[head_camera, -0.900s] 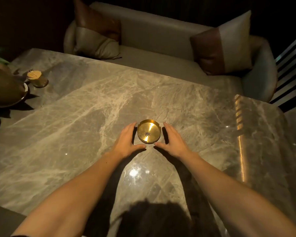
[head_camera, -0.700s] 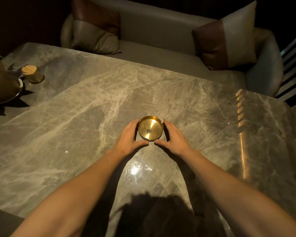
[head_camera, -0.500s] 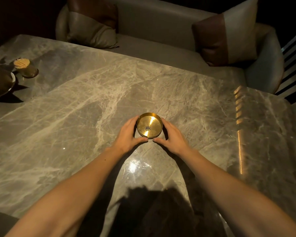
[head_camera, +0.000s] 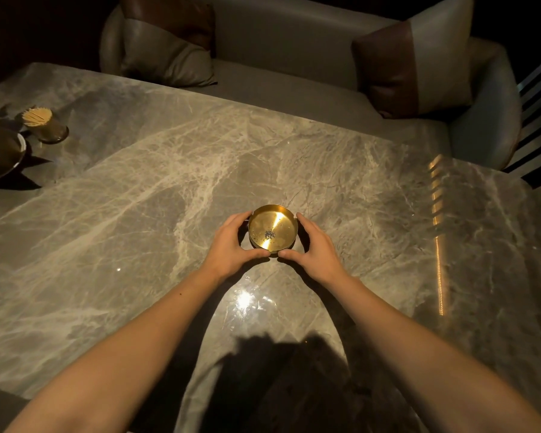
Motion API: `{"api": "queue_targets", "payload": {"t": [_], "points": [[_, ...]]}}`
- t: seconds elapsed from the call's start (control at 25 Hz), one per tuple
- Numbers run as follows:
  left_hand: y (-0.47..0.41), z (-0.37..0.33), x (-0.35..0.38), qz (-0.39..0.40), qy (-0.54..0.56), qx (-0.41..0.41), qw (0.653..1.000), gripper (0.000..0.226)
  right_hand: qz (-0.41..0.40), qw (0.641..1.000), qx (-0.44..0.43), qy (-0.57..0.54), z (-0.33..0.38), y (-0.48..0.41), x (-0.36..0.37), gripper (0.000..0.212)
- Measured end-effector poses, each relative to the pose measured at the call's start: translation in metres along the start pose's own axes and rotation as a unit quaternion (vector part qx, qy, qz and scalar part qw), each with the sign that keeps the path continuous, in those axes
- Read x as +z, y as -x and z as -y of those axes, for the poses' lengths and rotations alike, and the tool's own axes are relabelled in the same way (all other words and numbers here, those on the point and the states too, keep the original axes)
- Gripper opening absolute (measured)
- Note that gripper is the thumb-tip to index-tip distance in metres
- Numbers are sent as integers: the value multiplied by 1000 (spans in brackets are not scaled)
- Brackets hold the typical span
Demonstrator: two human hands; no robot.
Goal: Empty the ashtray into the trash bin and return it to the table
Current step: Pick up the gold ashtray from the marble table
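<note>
Two hands are on one ashtray (head_camera: 273, 227), and that is the only thing I have hold of. My left hand (head_camera: 230, 245) curves around its left side with the thumb lying against the near edge; my right hand (head_camera: 316, 246) mirrors it on the right, thumb tip almost meeting the left one. Both hands' fingers are closed against the brass wall, so each is grasping the ashtray. It sits near the middle of the marble table (head_camera: 138, 214), upright and open to the camera; whether its base touches the stone I cannot tell. I count one small dark speck of ash (head_camera: 269, 234) at the centre of the bowl. Far left stands one jar of toothpicks (head_camera: 43, 125). Beyond the table runs one sofa (head_camera: 278, 48) with two cushions (head_camera: 166, 48) (head_camera: 416, 60).
</note>
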State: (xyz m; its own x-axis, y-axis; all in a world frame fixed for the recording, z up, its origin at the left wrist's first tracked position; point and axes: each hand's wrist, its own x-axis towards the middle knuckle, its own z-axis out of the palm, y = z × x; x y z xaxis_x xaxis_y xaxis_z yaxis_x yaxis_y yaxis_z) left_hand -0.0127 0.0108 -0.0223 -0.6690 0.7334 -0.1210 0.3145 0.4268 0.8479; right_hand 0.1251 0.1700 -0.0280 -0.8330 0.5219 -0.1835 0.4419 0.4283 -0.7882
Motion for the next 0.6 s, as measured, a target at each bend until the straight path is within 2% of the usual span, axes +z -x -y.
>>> {"api": "queue_targets", "payload": {"t": [0.4, 0.6], "points": [[25, -79, -22, 1, 70, 27, 997, 98, -31, 992, -24, -121, 47, 45, -65, 87], [43, -137, -11, 10, 103, 67, 992, 95, -39, 990, -57, -123, 61, 83, -124, 83]]}}
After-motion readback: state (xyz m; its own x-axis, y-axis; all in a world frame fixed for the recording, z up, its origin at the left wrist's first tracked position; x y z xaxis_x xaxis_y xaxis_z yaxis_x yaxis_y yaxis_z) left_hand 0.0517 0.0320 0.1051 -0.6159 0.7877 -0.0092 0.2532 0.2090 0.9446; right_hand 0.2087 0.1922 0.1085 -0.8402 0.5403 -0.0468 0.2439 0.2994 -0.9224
